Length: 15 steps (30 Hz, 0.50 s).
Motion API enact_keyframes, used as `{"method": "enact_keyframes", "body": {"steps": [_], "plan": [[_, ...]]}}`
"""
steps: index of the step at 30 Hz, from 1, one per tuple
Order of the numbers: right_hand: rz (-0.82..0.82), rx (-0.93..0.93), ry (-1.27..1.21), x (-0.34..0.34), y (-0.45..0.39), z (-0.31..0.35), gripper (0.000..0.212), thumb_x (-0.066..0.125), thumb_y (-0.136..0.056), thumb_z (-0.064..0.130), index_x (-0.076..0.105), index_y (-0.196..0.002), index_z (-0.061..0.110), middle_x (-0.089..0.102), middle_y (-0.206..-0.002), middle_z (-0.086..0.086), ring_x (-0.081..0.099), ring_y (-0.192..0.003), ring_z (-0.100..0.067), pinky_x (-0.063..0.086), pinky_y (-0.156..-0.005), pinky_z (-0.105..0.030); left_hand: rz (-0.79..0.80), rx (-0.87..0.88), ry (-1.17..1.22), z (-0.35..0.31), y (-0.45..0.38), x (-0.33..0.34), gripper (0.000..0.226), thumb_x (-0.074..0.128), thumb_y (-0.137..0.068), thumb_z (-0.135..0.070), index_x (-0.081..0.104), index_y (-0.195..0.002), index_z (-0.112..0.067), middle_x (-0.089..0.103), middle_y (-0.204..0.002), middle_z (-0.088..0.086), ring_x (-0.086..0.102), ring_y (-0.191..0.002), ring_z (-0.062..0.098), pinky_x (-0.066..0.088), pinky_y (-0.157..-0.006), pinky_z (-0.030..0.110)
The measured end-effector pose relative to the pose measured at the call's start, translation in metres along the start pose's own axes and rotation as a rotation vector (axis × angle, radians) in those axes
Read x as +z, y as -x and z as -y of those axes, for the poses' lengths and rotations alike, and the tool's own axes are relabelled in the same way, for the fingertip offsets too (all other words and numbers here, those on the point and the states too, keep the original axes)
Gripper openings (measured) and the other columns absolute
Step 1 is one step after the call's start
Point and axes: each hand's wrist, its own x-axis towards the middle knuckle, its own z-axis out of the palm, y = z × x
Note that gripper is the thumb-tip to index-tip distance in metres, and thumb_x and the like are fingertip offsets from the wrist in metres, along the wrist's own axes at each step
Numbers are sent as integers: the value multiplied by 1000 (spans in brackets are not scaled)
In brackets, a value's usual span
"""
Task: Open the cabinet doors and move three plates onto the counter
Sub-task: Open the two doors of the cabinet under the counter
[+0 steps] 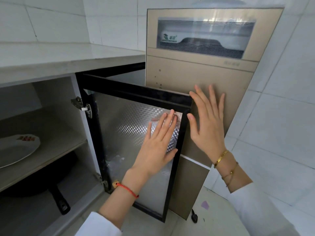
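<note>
A: Counter (68, 57) runs 9 to 12 o'clock; beneath it the cabinet door (136, 133) stands swung open, black frame, patterned panel.

B: Hands?

A: Left hand (158, 142) flat, fingers spread on the panel. Right hand (208, 121) open at 3 o'clock, on or near the tan appliance (196, 74), contact unclear.

B: Plates?

A: One plate (17, 150) on the shelf, 9 o'clock; possibly more beneath it. Black pan (42, 181) below.

We're looking at a home kitchen: white tiled walls (56, 19), a pale stone counter (68, 55) over an open cabinet (56, 126) holding a plate (17, 149) and a black pan (42, 181), a built-in beige appliance (201, 53) sitting alongside.
</note>
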Motion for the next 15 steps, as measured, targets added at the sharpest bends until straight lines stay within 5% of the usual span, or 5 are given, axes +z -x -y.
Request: {"method": "enact_keyframes", "body": {"steps": [15], "plan": [[31, -6, -143, -11, 2, 11, 50, 43, -97, 20, 30, -146, 15, 31, -156, -1, 13, -150, -20, 5, -124, -46, 15, -19, 14, -5, 11, -6, 96, 61, -88, -38, -6, -155, -17, -16, -163, 1, -9, -151, 20, 5, -119, 50]]}}
